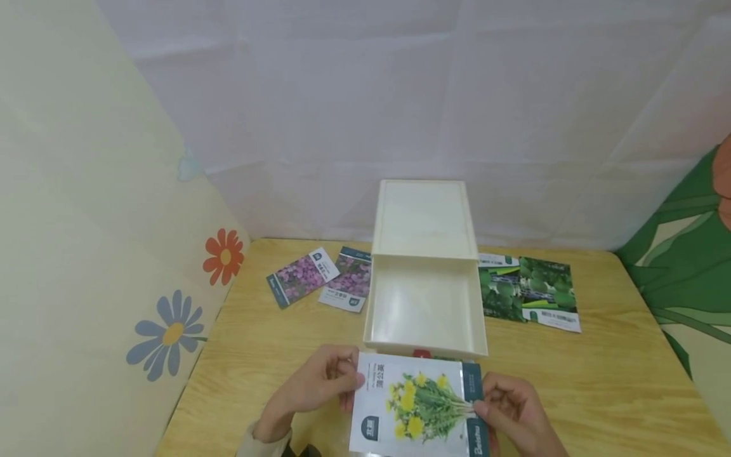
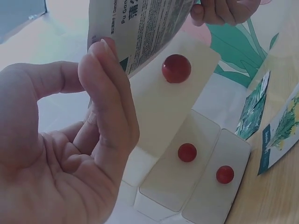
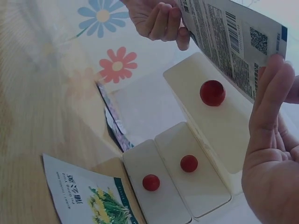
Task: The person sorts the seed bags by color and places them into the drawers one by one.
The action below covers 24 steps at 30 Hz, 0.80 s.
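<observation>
A seed packet with yellow dandelions on its front is held up before the drawer box. My left hand pinches its left edge between thumb and fingers. On the opposite edge, my right hand grips the packet with the thumb on the front. The printed back of the packet, with barcode and square code, shows in the right wrist view. Just behind it stands a cream drawer box, its top drawer pulled out and bare inside. A red round knob sits on that drawer's front.
Two purple-flower packets lie left of the box, two green packets right of it. Another dandelion packet lies on the wooden table near the box. Two lower drawers are closed. A white cloth hangs behind.
</observation>
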Motion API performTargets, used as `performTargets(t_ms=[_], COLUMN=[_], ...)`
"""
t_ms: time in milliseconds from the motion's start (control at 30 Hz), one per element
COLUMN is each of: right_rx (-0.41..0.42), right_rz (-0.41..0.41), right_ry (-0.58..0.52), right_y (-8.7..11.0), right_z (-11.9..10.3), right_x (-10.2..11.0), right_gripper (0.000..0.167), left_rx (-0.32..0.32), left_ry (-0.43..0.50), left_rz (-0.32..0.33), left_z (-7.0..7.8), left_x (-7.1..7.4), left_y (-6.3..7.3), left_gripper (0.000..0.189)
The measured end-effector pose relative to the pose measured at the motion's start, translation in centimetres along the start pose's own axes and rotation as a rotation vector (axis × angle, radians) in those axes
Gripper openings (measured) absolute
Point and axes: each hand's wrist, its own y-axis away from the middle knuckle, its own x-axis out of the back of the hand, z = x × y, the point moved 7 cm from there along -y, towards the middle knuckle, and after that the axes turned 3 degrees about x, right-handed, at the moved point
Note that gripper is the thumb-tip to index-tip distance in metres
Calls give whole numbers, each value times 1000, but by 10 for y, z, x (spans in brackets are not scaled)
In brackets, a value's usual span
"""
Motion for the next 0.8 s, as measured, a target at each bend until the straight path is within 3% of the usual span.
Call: performTargets(t_ms=[267,567,800], right_rx=[40,128,173], right_rz=[11,43,61], right_ry=[1,11,-14], right_y=[-8,-16,-23], right_z=[-13,-25,-33], right_x=[2,9,13], right_gripper=[36,39,47], left_rx=[-67,-1,-20], left_ry=[-28,-40,-30], left_rz=[58,196,225], left_z=[14,22,27], left_x=[3,11,11], left_y=[-3,-5,-5], left_gripper=[15,16,18])
